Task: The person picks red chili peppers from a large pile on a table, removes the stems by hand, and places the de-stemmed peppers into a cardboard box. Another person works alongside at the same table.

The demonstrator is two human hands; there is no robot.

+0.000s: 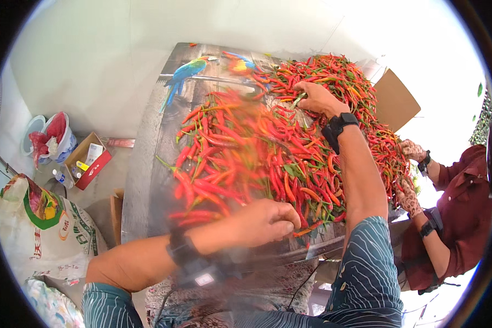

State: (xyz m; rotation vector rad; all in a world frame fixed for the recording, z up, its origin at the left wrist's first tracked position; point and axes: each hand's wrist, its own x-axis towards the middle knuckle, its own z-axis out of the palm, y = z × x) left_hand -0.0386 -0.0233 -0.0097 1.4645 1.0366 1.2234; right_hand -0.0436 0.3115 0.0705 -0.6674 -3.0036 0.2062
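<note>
Red chili peppers (pixel 287 164), some with green stems and leaves, lie spread over a table (pixel 141 176) with a parrot-printed top. My left hand (pixel 266 221) is above the near edge of the peppers, fingers curled; whether it holds anything cannot be told. My right hand (pixel 320 98) reaches to the far side, its fingertips at a pale green stem-like piece (pixel 298 100) beside the large heap of peppers (pixel 336 78). Its grip is partly hidden. A blurred smear lies across the middle of the view.
At the right, a co-worker's two patterned-gloved hands (pixel 410 197) touch the heap. A cardboard flap (pixel 397 100) stands behind it. Left of the table are a printed woven sack (pixel 16 233), an open red box (pixel 93 174), a plastic bottle (pixel 62 178) and buckets (pixel 67 143).
</note>
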